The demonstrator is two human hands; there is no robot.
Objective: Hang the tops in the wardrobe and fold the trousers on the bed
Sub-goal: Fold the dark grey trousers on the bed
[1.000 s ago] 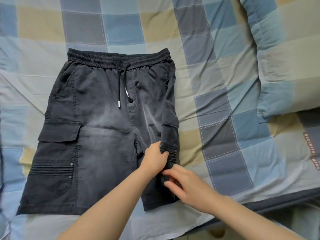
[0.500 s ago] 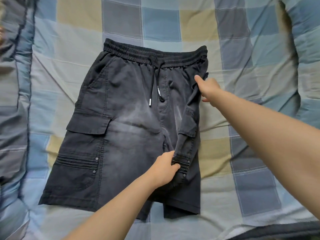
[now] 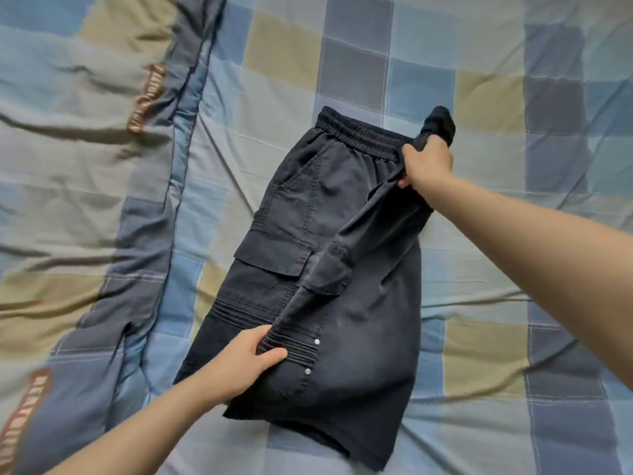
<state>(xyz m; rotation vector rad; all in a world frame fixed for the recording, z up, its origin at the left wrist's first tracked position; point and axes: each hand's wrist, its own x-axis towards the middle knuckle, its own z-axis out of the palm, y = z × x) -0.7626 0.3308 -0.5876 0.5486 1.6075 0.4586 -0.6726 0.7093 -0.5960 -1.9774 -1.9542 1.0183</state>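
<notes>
Head view: dark cargo shorts (image 3: 308, 269) lie on the checked bed (image 3: 479, 80), long axis running away from the person. Right hand (image 3: 426, 166) grips the far waistband corner; left hand (image 3: 251, 354) pinches the near leg's ribbed panel, both on the half being folded leftward.

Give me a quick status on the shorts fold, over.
Left hand grips the leg's ribbed panel; right hand grips the waistband end. Black shorts half-folded lengthwise on the checked bedspread. Nothing in the way.

Brown lettered strips (image 3: 148, 97) on quilt (image 3: 68, 166): text blurred, unreadable.
</notes>
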